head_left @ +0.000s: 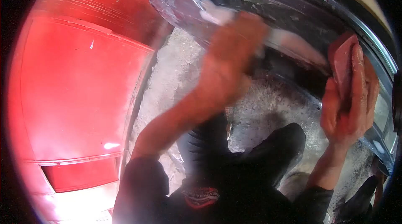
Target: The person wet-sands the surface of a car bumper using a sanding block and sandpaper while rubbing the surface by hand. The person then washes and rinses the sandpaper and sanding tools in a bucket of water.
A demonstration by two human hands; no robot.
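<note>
We are looking at a dark car body panel (289,12), its glossy surface running across the upper part of the view above the floor. On the panel, a pale pinkish-white patch (297,46) is stretching between our two hands, and a smaller whitish area (215,12) is showing just beyond our left hand. We cannot tell whether that area belongs to the surface or is something loose.

At the panel's right-hand part, our right hand (356,94) is holding a dull red block (344,62) in a fairly narrow grip, thumb on one side and fingers lying nearly straight along the other. We are probably gripping it lengthwise so that the fingers are steadying its long body; whether its face is touching the panel is hidden from us.

Over the panel's left-hand part, our left hand (234,52) is blurring, apparently in motion, with the wrist bent over. We cannot tell how wide its grip is or whether it is holding anything. It is probably reaching in from above so that the fingers are meeting the surface.

Below the panel, our dark-clothed knee (289,138) is showing over the rough grey floor (268,102), likely bent to bring us close. Left of the panel, beyond a strip of floor, a large red painted metal surface (83,94) is catching bright light.
</note>
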